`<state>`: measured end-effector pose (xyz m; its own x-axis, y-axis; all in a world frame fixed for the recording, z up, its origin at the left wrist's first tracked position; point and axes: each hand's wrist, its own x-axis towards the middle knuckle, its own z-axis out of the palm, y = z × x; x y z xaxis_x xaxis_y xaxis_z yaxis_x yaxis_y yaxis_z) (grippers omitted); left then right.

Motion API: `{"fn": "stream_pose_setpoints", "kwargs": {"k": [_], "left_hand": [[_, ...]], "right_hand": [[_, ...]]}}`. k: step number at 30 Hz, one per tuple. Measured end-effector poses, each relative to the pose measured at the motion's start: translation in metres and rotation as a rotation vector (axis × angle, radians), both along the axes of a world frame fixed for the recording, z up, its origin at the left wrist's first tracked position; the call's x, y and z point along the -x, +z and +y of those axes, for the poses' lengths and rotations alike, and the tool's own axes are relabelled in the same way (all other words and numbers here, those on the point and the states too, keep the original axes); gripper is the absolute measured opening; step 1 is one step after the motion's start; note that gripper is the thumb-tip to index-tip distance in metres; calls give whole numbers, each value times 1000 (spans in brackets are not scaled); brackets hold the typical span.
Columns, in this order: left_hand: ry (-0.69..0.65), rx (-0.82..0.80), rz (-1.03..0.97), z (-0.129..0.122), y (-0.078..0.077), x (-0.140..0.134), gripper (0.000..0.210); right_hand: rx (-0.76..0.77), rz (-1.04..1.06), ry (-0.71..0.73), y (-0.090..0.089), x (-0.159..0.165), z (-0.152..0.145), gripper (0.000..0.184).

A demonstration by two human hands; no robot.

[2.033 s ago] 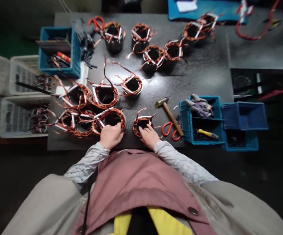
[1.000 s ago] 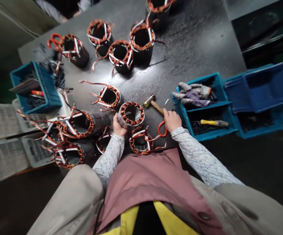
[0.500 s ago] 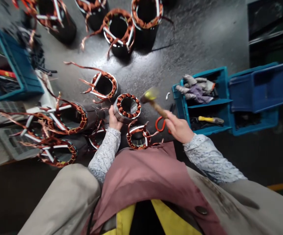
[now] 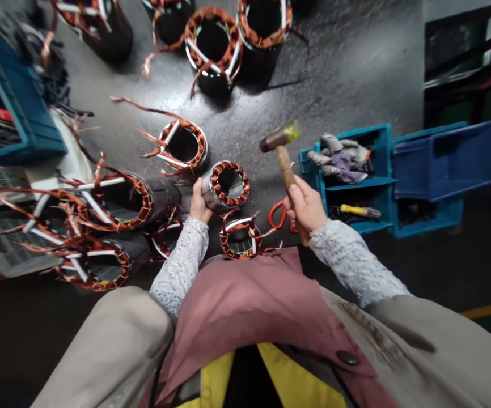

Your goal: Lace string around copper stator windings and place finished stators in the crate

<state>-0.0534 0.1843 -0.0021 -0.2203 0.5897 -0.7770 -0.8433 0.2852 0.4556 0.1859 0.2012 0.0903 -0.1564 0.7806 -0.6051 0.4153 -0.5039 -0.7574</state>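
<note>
My left hand (image 4: 200,203) is closed on the left side of a motor stator (image 4: 210,191), a short steel cylinder with copper windings round its top rim. In my right hand (image 4: 305,205) is a hammer (image 4: 286,165) with a wooden handle; its head, dark at one end and yellow at the other, is raised to the right of the stator, apart from it. Just below the held stator stands a second stator (image 4: 223,245) with white sleeves. Beside my right hand lie scissors (image 4: 274,216) with red-orange handles, partly covered by the hand.
Several wound stators (image 4: 205,148) with loose copper leads stand around at the left and back. On the right, a blue divided bin (image 4: 317,190) holds grey and purple gloves (image 4: 342,161) and a yellow-handled tool (image 4: 356,210). Another blue bin (image 4: 43,133) is at the left.
The hammer has swung up and away from the stator, its head now upright and further right. My left hand and the stator have shifted slightly right in the picture, the stator tilted a little more.
</note>
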Motion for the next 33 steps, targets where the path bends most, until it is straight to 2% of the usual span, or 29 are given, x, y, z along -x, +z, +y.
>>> {"fn": "stream_pose_setpoints", "kwargs": {"k": [2, 4, 7, 11, 14, 17, 19, 22, 24, 26, 28, 32, 33], "left_hand": [[-13, -3, -17, 0, 0, 1, 33], [-15, -2, -23, 0, 0, 2, 33], [-24, -15, -32, -1, 0, 3, 33], [-19, -4, -43, -1, -2, 3, 33], [8, -21, -28, -1, -5, 2, 30], [63, -6, -20, -2, -8, 1, 27], [72, -4, -26, -3, -9, 0, 28], [49, -25, -43, -4, -9, -1, 31], [41, -21, -52, -4, -7, -1, 31], [40, -20, -67, -4, -6, -1, 32], [50, -38, -73, -4, -5, -2, 34], [56, -42, -16, -4, -5, -4, 31], [50, -37, -10, -4, -5, -4, 31]], "right_hand": [[149, 75, 24, 0, 6, 11, 62], [202, 132, 31, -1, 9, 20, 63], [79, 114, 32, 0, 12, 30, 60], [-119, 68, 407, 11, 24, 36, 51], [-334, -10, 497, 22, 34, 31, 46], [-291, 22, 566, 30, 38, 17, 46], [-192, 97, 474, 35, 39, 7, 49], [-64, 173, 61, 40, 41, -11, 60], [78, 197, -102, 42, 43, -24, 68], [281, 251, -60, 42, 44, -37, 72], [384, 305, -7, 42, 44, -46, 73], [155, 254, -213, 40, 46, -47, 68], [140, 242, -204, 39, 48, -47, 67]]}}
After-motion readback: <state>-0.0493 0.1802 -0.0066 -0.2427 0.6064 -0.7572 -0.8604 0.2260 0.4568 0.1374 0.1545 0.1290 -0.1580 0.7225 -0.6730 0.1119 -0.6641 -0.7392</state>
